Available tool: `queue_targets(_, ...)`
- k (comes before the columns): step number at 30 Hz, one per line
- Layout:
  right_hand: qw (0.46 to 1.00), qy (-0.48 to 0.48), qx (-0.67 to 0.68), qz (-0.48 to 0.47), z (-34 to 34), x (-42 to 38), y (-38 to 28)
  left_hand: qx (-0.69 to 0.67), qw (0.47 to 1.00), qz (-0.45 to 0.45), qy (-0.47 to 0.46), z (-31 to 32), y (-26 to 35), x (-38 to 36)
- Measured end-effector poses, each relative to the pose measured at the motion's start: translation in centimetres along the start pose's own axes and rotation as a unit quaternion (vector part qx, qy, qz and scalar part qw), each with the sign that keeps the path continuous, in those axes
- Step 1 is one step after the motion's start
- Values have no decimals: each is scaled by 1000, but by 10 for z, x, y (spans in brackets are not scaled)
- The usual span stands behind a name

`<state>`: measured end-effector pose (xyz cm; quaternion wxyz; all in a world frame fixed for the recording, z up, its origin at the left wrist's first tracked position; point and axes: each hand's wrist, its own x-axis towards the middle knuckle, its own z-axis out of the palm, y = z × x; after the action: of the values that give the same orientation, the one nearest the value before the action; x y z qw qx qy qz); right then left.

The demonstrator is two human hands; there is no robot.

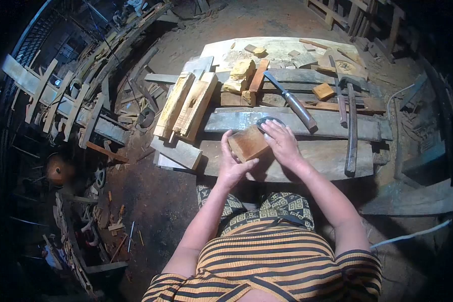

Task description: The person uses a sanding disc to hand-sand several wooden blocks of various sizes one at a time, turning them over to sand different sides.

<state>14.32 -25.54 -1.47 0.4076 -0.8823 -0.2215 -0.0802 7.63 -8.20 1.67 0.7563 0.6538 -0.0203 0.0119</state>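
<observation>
My left hand [230,163] is wrapped round the near left side of a brown wooden block [249,142], thumb along its lower edge. The block is tilted over the bench planks. My right hand [283,143] lies at the block's right edge, its fingers curled over a dark oval object [263,122] whose kind I cannot make out. That object sits at the block's far right corner; whether they touch is hidden by the fingers. Just beyond my right hand lies a chisel [297,108] with a blue-grey blade and brown handle.
A hammer [351,126] and a thin wooden-handled tool [338,95] lie to the right on the plank bench [307,161]. Two long wood pieces [186,108] stand at the left, with a yellowish chunk [240,75] and a small block [323,91] farther back. A slatted rack [68,100] is far left.
</observation>
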Motion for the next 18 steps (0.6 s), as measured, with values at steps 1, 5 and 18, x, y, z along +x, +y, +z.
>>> queue_targets(1, 1000, 4, -11, -1, 1, -1, -4, 0, 1000, 1, 0, 0, -2, 0)
queue_targets(5, 981, -9, 46, -187, -3, -23, -56, 56, 998, 31, 14, -6, -12, 4)
queue_targets(18, 977, -42, 132, -165, -6, -9, -66, 165, 981, 94, 33, -6, -14, 7)
